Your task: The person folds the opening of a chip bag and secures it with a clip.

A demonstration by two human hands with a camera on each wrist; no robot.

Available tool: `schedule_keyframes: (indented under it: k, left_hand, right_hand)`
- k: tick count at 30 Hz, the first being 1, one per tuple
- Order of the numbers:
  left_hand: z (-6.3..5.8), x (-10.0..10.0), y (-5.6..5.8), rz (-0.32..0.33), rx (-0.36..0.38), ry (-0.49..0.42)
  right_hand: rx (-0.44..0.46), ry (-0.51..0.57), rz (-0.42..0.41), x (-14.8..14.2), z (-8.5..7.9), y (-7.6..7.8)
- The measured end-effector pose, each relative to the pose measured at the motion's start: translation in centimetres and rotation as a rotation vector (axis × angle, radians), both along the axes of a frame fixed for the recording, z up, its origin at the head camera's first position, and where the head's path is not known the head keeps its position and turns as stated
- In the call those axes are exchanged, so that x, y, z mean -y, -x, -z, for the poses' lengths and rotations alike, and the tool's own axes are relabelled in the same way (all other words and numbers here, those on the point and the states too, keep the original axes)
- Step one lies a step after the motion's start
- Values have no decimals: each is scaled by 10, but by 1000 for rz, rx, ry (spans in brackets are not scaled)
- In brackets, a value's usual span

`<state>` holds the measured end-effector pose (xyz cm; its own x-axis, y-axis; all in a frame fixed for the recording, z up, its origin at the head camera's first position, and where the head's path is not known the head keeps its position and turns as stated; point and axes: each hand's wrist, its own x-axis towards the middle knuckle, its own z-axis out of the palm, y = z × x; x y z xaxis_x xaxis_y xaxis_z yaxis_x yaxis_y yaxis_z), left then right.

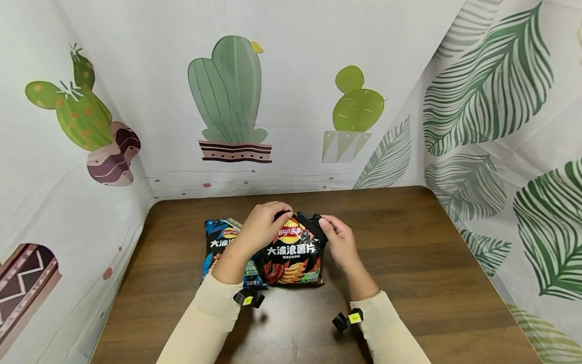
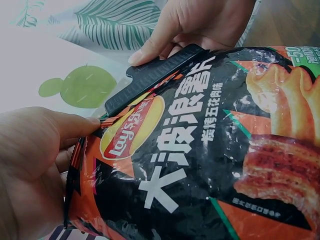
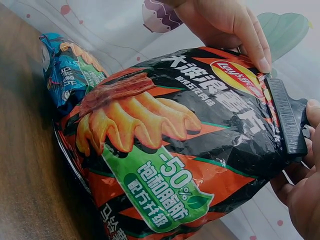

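Observation:
A black and orange chip bag (image 1: 291, 258) stands upright on the table, its printed front toward me. My left hand (image 1: 264, 225) pinches the top edge of the bag near its left corner, thumb in front, as the left wrist view shows. With thumb and fingers my right hand (image 1: 340, 240) holds a black bag clip (image 3: 287, 117), which sits over the right part of the bag's top edge. Beside it, partly behind my left forearm, lies a blue chip bag (image 1: 213, 232). A pale ribbed strip (image 1: 234, 223), perhaps another clip, shows at its top.
The brown wooden table (image 1: 400, 253) extends on both sides of the bags. Behind it hangs a white cloth (image 1: 300, 50) printed with cacti and leaves. Each wrist carries a small black camera, such as the right wrist camera (image 1: 347, 319).

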<state>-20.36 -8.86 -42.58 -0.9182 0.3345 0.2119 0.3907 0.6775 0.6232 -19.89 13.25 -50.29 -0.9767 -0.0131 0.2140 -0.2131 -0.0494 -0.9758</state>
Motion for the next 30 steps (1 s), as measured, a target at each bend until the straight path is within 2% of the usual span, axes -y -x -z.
schedule_keyframes:
  k: [10, 17, 19, 22, 30]
  left_hand:
    - [0, -2, 1, 0, -1, 3]
    - [0, -3, 1, 5, -13, -3]
    - [1, -3, 1, 6, -16, -6]
    - [1, -4, 1, 3, -15, -5]
    - [0, -5, 0, 4, -16, -2]
  right_hand:
    - [46, -6, -16, 1, -5, 1]
    - [43, -13, -39, 6, -32, -11]
    - [45, -10, -41, 6, -35, -13]
    - [46, 1, -43, 6, -35, -13]
    - [56, -7, -47, 1, -8, 0]
